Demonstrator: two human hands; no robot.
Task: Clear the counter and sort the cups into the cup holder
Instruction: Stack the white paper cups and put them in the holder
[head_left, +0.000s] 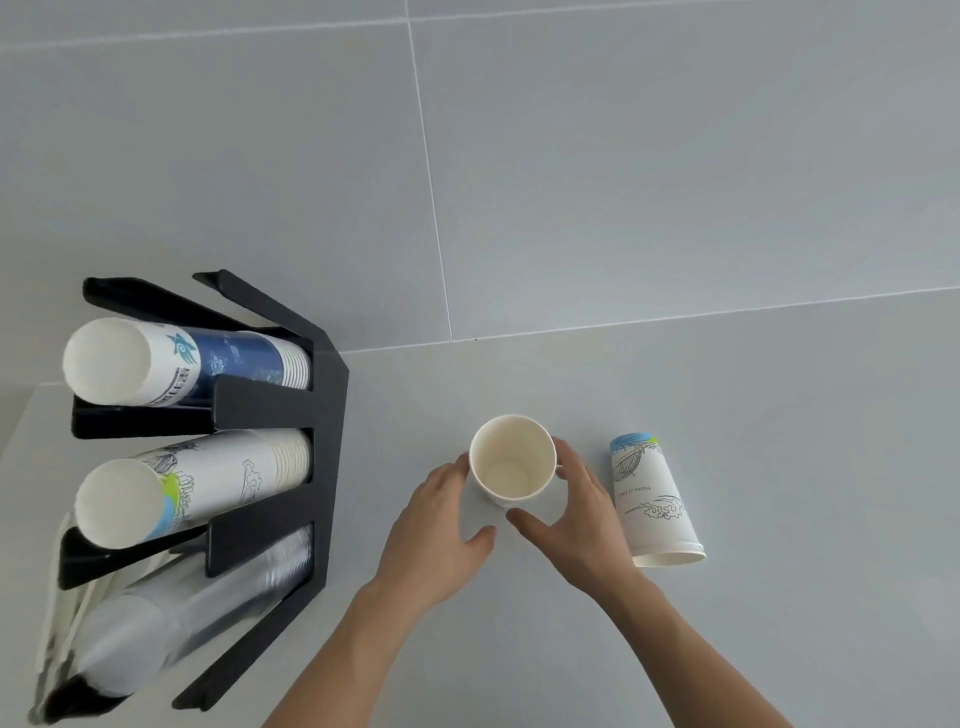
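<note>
A plain white paper cup (511, 460) stands upright on the grey counter (779, 441), mouth up and empty. My right hand (576, 519) curls around its right side, fingers behind it and thumb at its base. My left hand (436, 525) is at its left side, fingertips touching the wall and thumb spread off it. A printed paper cup (652, 504) lies on its side just right of my right hand, mouth toward me. The black cup holder (311, 467) stands at the left. It holds a blue-printed stack (171, 364), a line-drawn stack (197, 483) and a clear plastic stack (208, 608).
The counter's back edge meets a grey tiled wall (623, 182). A packet of wrapped items (62, 623) leans against the holder's left side near the counter's left edge.
</note>
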